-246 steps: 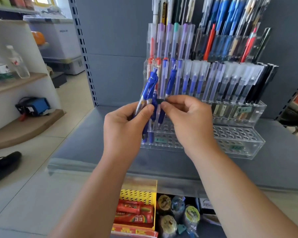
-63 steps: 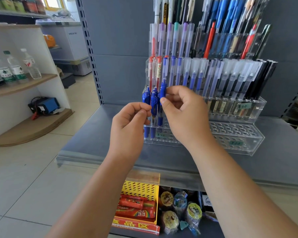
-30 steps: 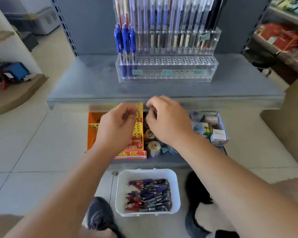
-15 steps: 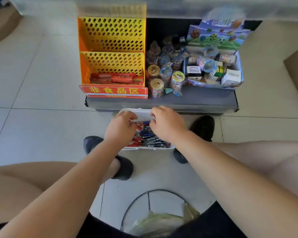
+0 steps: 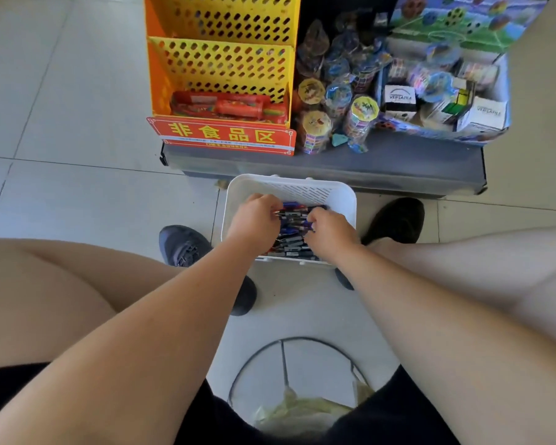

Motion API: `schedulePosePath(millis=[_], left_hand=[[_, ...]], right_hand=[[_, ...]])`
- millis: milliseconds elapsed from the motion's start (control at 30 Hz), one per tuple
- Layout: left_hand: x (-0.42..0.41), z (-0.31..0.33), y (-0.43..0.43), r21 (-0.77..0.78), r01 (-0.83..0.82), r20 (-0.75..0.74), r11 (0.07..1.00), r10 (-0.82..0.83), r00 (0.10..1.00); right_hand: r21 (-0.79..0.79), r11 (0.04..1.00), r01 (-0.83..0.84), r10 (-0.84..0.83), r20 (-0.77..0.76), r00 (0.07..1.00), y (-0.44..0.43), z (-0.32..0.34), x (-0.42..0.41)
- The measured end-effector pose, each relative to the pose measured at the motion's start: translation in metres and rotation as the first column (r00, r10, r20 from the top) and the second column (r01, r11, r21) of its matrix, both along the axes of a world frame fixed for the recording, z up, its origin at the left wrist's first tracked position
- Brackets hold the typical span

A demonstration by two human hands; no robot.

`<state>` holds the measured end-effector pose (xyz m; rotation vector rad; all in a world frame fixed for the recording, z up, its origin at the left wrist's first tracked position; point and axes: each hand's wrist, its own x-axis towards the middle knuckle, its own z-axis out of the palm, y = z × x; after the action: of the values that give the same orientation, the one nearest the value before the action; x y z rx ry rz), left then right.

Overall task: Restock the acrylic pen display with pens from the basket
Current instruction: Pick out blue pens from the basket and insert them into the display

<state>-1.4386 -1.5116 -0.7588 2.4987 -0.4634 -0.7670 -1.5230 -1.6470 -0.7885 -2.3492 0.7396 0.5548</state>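
**Both hands down among the pens**

The loose blue, red and black plastic pens (image 5: 291, 244) lie heaped in the white slotted plastic basket (image 5: 289, 187), which stands on the pale tiled floor (image 5: 77, 194). They look light, stiff and smooth, so a bundle would likely slide apart. It seems best to take several together, lined up, round mid-barrel. The left hand (image 5: 254, 218) and right hand (image 5: 329, 231) reach down, knuckles up, fingers curled into the heap. Whether either grip pinches a pen cannot be told.

Bright, even daylight, with only a soft shadow just beyond the basket (image 5: 302, 187). Far from it, the frame edges bend and blur slightly.
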Motion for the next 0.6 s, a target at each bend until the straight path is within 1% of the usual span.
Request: schedulePosePath(millis=[100, 200, 300, 467, 533, 600], left_hand=[[0.001, -0.021, 0.0, 0.027, -0.019, -0.111, 0.999, 0.022, 0.994], [0.004, -0.044, 0.002, 0.07, 0.033, -0.093, 0.997, -0.026, 0.995], [0.014, -0.063, -0.003, 0.096, 0.025, -0.09, 0.995, -0.016, 0.996], [0.03, -0.095, -0.022, 0.172, 0.022, -0.137, 0.985, 0.002, 0.991], [0.035, -0.107, -0.027, 0.195, 0.046, -0.14, 0.98, -0.018, 0.99], [0.035, -0.116, -0.03, 0.199, 0.088, -0.185, 0.976, -0.051, 0.981]], right_hand=[[-0.029, 1.0, 0.009, -0.01, -0.043, 0.999, 0.0, -0.019, -0.006], [-0.043, 0.999, -0.015, 0.013, -0.046, 0.999, 0.003, -0.034, 0.001], [-0.029, 0.999, -0.024, 0.023, -0.051, 0.998, -0.004, -0.05, 0.011], [0.008, 1.0, -0.001, 0.002, -0.114, 0.993, -0.012, -0.073, 0.026], [0.016, 1.0, 0.017, -0.015, -0.131, 0.991, -0.012, -0.081, 0.032], [0.001, 0.999, 0.032, -0.031, -0.151, 0.988, -0.014, -0.088, 0.034]])
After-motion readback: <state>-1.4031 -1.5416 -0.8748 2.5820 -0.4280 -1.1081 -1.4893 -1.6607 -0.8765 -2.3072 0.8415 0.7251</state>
